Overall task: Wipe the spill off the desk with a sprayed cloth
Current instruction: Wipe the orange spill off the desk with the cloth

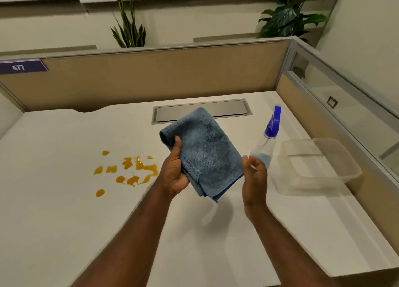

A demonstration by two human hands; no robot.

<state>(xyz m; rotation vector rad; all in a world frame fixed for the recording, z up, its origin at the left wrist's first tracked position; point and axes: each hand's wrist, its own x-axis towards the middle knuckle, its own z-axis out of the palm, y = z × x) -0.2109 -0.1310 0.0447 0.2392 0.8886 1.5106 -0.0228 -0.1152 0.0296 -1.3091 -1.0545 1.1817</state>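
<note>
A folded blue cloth (206, 148) hangs above the white desk (64, 211), held at its left edge by my left hand (174, 170), thumb on top. My right hand (254, 178) is at the cloth's right edge, fingers loosely curled and apart; whether it touches the cloth is unclear. An orange spill (129, 170) of several blotches lies on the desk left of my left hand. A clear spray bottle (266, 144) with a blue trigger head stands just behind my right hand; its base is hidden by the hand.
A clear plastic container (336, 174) sits at the right of the desk. A grey cable hatch (226, 109) lies at the back. Tan partition panels (162, 75) wall the back and right sides. Plants stand behind the partition.
</note>
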